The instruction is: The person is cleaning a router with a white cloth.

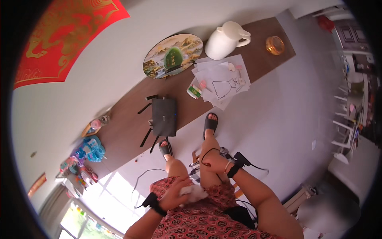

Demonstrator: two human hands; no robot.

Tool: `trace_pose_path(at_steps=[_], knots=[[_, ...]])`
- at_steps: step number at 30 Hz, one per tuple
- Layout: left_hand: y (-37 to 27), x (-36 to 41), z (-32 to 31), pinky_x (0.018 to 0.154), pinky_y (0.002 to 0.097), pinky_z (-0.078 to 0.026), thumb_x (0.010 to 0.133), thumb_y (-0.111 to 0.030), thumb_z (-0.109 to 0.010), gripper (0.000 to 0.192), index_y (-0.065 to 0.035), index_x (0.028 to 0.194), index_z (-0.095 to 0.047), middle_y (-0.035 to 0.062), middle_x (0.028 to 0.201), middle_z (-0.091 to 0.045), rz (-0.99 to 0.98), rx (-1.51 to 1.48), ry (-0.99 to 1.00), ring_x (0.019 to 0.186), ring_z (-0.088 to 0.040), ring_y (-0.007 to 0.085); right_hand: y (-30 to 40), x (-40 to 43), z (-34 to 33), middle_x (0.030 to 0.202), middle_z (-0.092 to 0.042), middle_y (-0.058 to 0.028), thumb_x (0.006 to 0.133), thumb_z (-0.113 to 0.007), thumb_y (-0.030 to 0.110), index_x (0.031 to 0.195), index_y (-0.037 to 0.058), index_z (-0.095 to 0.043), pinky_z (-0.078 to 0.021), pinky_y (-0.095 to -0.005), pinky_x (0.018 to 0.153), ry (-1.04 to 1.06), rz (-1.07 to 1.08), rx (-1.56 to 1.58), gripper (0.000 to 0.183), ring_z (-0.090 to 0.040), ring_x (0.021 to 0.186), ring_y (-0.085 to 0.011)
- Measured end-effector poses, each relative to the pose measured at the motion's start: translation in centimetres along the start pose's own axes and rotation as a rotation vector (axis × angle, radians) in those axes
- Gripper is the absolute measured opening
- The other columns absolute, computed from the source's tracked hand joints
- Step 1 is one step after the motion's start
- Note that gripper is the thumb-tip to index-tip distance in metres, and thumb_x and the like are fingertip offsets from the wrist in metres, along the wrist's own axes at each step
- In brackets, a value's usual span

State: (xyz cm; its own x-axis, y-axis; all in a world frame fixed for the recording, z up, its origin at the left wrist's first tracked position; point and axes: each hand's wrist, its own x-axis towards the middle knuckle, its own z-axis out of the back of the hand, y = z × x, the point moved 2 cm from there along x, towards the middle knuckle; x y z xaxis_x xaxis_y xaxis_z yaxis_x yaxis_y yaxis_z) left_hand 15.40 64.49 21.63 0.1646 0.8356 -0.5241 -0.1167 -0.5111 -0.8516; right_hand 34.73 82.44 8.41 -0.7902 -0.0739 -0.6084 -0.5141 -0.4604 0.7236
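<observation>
My left hand (176, 192) rests at my lap with its fingers and thumb around a crumpled white cloth or tissue (195, 192). The cloth lies against my red patterned garment (194, 215). Over my right knee, my right hand (216, 162) is closed, and a thin black cable (206, 153) loops out of it. Part of that cable is hidden by the fingers. Both wrists wear black straps with small corded devices. Below the right hand, between and behind my legs, grey and metallic items (195, 170) are partly covered and hard to identify.
A long brown cabinet top bears a black router (164, 117), papers with a dress drawing (223, 89), a small green-and-white box (194, 91), an oval landscape plaque (173, 56), a white jug (223, 41) and an amber container (275, 45). Colourful toys (91, 149) stand left. Chairs (341, 134) stand right.
</observation>
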Motion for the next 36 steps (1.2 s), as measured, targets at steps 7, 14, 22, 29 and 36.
trace_pose_path(at_steps=[7,14,22,29,36], knots=[[0.4,-2.0,-5.5,0.108,0.0371,-0.042,0.089,-0.003,-0.059,0.049,-0.0035,0.138,-0.053,0.0130,0.130,-0.060,0.394,-0.465,-0.458,0.126,-0.055,0.0243,1.4,2.7,0.9,0.090,-0.074,-0.0161,0.080,-0.063,0.031,0.097,0.0075,-0.076,-0.0530,-0.0466,0.078,0.499,0.313,0.131,0.032,-0.069,0.084,-0.0349],[7.1,15.7,-5.4,0.093,0.0286,-0.047,0.095,0.002,-0.053,0.031,-0.0030,0.126,-0.057,0.0082,0.114,-0.062,0.133,-0.643,-0.898,0.106,-0.057,0.0142,-8.5,9.5,-3.5,0.126,-0.067,-0.0089,0.089,-0.067,0.032,0.124,0.0152,-0.066,-0.0463,-0.0381,0.102,0.261,0.132,-0.169,0.039,-0.062,0.116,-0.0226],[16.8,22.7,-2.6,0.086,0.0265,-0.049,0.095,0.001,-0.056,0.024,-0.0022,0.118,-0.059,0.0071,0.105,-0.065,-0.047,-0.667,-1.006,0.095,-0.060,0.0129,-12.3,13.4,-5.5,0.128,-0.066,-0.0118,0.091,-0.065,0.034,0.124,0.0130,-0.066,-0.0461,-0.0395,0.103,-0.069,0.264,0.034,0.039,-0.061,0.118,-0.0266],[19.6,20.8,-5.2,0.083,0.0283,-0.050,0.093,-0.005,-0.066,0.022,-0.0033,0.113,-0.057,0.0059,0.101,-0.065,-0.238,-0.520,-1.102,0.092,-0.059,0.0124,-13.7,14.8,-8.0,0.130,-0.065,-0.0143,0.092,-0.063,0.036,0.124,0.0110,-0.066,-0.0459,-0.0408,0.104,0.001,0.513,0.068,0.040,-0.061,0.119,-0.0301],[22.2,19.8,-8.4,0.071,0.0286,-0.050,0.093,-0.009,-0.067,0.020,-0.0028,0.109,-0.056,0.0061,0.091,-0.064,-0.313,-0.446,-1.292,0.081,-0.059,0.0116,-9.1,11.3,-6.6,0.135,-0.061,-0.0155,0.092,-0.068,0.043,0.137,0.0087,-0.054,-0.0455,-0.0410,0.105,-0.008,0.468,-0.174,0.058,-0.058,0.123,-0.0330]])
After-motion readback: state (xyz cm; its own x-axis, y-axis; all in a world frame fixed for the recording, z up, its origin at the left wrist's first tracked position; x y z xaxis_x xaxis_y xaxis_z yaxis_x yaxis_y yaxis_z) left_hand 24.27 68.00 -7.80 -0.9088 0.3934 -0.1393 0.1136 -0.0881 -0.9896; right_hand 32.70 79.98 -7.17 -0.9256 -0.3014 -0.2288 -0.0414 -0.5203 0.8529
